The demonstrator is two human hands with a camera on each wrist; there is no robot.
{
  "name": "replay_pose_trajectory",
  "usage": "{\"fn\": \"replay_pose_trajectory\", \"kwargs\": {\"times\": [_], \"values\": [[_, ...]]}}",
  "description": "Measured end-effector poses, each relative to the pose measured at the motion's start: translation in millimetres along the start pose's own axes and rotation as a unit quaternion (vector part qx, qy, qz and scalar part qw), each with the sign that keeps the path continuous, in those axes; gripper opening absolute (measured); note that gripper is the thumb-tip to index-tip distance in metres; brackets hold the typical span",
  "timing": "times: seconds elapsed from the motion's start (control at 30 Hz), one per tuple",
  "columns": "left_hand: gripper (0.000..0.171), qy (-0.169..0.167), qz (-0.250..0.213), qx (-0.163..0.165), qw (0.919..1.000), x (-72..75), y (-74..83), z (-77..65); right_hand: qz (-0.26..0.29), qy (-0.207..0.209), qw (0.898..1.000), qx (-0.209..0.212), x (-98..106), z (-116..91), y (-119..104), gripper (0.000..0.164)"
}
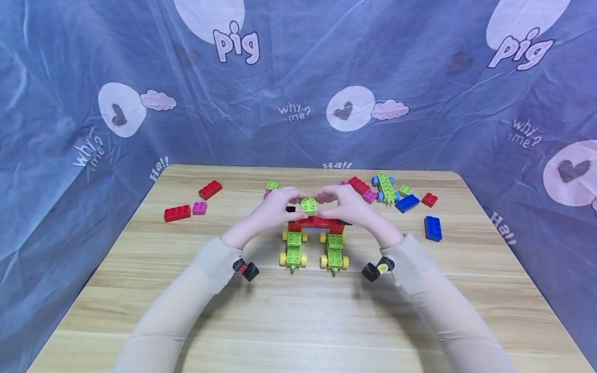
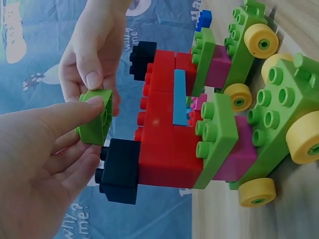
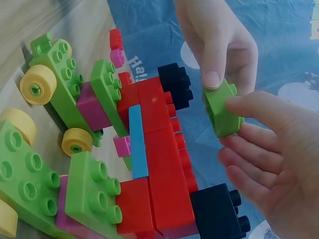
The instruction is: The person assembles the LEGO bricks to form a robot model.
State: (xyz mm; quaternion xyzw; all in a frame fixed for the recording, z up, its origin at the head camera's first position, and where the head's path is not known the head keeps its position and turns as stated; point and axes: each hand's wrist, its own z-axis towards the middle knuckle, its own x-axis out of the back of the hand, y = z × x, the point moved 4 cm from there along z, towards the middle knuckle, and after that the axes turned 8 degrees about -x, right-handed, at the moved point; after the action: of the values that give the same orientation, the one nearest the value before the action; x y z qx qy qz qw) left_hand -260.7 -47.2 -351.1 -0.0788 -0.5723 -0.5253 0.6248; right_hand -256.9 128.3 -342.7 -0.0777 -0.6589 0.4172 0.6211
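A light green brick (image 1: 309,205) with four studs is pinched between my left hand (image 1: 274,208) and my right hand (image 1: 349,207). My left thumb and fingers grip one end, my right thumb and fingers the other. Close below it stands a built brick structure with a row of red bricks (image 2: 158,114) across its top. Two black bricks (image 2: 120,167) sit at the ends of that row, and a blue piece (image 3: 138,142) lies beneath it. Green and magenta bricks (image 3: 93,107) join the row to two green wheeled bases (image 1: 293,254) with yellow wheels.
At the left of the wooden table (image 1: 289,321) lie red bricks (image 1: 178,213) and a magenta brick (image 1: 199,208). Toward the right back are a green base with blue wheels (image 1: 385,187), blue bricks (image 1: 432,228) and a small red brick (image 1: 429,199). A printed blue cloth (image 1: 298,62) hangs behind.
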Motion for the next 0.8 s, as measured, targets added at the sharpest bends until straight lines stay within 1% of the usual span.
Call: {"fn": "replay_pose_trajectory", "kwargs": {"times": [0.17,0.4,0.8], "values": [[0.045,-0.002,-0.006,0.001,1.0,-3.8,-0.9,0.4,-0.013,-0.011,1.0,-0.016,-1,0,2,0.035],[0.042,-0.007,-0.012,-0.006,0.9999,-7.7,-3.2,0.3,-0.033,-0.015,0.999,-0.024,-3,1,3,0.032],[0.045,-0.024,0.007,-0.008,0.9997,-13.3,-7.3,0.2,-0.029,-0.023,0.999,-0.032,-6,1,6,0.033]]}}
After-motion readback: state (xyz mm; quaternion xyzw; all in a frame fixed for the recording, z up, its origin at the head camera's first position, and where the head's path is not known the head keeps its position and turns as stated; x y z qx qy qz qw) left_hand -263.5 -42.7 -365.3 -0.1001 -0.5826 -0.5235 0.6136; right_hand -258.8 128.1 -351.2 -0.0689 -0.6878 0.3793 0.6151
